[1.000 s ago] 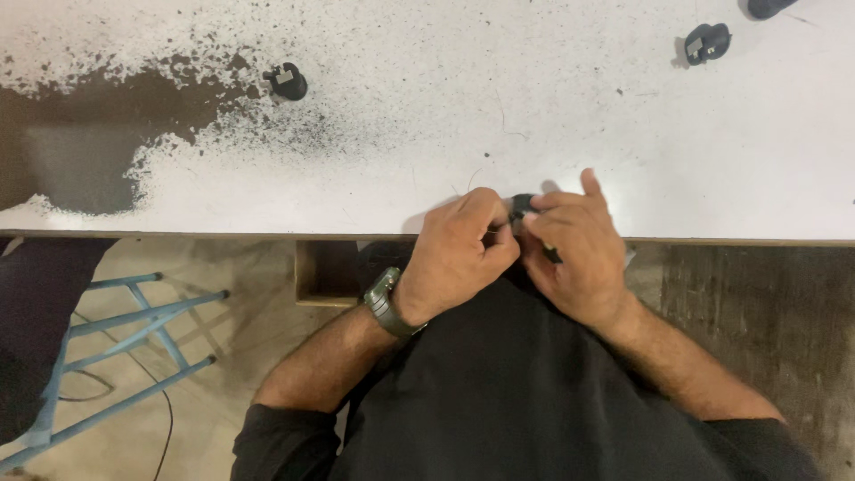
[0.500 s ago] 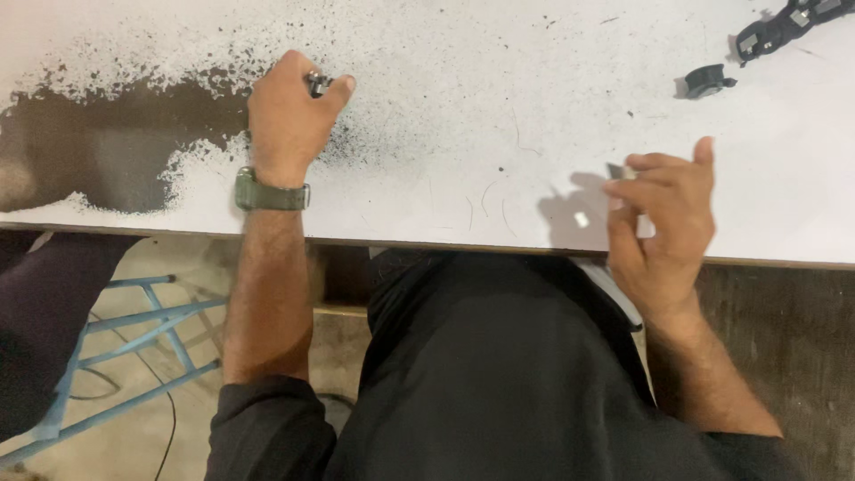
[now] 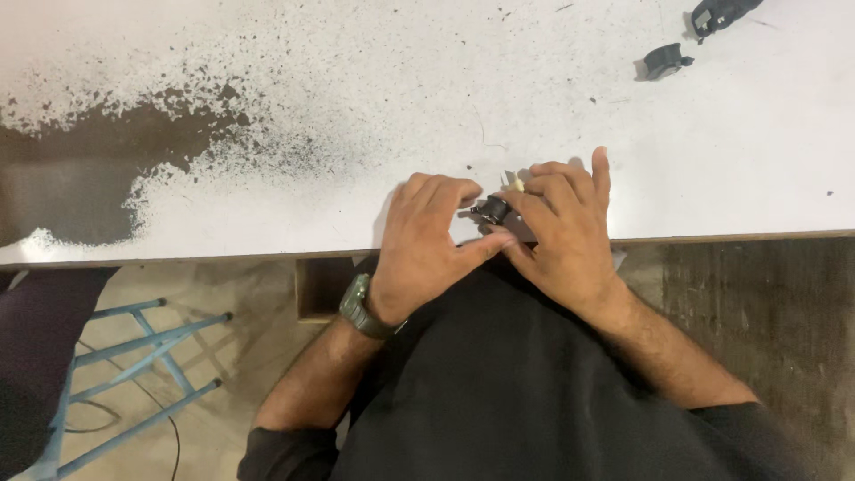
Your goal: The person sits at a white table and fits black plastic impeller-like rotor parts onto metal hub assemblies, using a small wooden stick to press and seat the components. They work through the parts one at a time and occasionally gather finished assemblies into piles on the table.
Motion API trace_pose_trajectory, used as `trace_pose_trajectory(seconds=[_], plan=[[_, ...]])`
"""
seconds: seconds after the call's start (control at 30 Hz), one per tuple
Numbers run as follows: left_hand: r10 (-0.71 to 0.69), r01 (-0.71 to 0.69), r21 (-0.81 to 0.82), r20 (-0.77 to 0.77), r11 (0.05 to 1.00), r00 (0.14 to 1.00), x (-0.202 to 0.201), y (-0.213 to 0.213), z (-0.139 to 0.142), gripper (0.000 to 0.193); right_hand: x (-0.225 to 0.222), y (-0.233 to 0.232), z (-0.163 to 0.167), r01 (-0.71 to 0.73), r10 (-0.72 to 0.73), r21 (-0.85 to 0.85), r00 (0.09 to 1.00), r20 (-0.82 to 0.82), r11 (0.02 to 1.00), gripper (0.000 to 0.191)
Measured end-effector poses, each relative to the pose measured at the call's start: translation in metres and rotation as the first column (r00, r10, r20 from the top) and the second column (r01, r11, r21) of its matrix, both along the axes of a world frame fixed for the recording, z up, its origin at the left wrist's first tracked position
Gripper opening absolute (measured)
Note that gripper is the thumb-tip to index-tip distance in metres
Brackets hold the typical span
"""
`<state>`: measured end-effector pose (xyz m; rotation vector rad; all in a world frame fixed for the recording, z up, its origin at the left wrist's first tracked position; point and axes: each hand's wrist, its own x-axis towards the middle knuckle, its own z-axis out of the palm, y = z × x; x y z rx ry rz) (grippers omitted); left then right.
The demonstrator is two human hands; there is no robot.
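Together, left hand (image 3: 427, 245) and right hand (image 3: 561, 236) pinch a small black part (image 3: 492, 210) between fingertips; seemingly light, rigid; best gripped by its sides, above the tabletop (image 3: 356, 116).

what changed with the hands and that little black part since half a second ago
The left hand came back from the dark speckled patch far out on the table to the near edge, bringing a small black part. The right hand, which was open and apart, closed in; both hands now pinch the part together. The black pieces at the far right stayed where they lay.
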<state>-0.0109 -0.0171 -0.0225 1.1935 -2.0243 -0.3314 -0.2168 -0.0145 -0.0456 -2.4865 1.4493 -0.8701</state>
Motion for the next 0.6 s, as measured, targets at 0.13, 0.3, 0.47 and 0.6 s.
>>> trace_pose_trajectory(seconds=[0.13, 0.3, 0.47, 0.6], plan=[[0.0, 0.01, -0.121, 0.08, 0.993, 0.997, 0.011, 0.012, -0.001, 0.029, -0.001, 0.002, 0.0, -0.001, 0.001, -0.008, 0.997, 0.072, 1.0, 0.041], [-0.116, 0.151, -0.138, 0.235, 0.979, 0.965, 0.008, 0.011, -0.016, 0.034, 0.0, 0.003, -0.003, 0.015, -0.015, 0.002, 1.0, 0.027, 1.0, 0.042], [-0.077, 0.106, -0.189, 0.158, 0.976, 0.984, 0.002, 0.011, -0.022, 0.022, -0.006, 0.007, -0.008, 0.011, -0.005, -0.06, 0.996, 0.091, 0.998, 0.042], [-0.03, 0.044, -0.162, 0.088, 0.986, 0.996, -0.001, 0.014, -0.025, 0.02, -0.012, 0.012, -0.016, -0.078, 0.123, -0.2, 0.967, 0.225, 0.977, 0.034]])
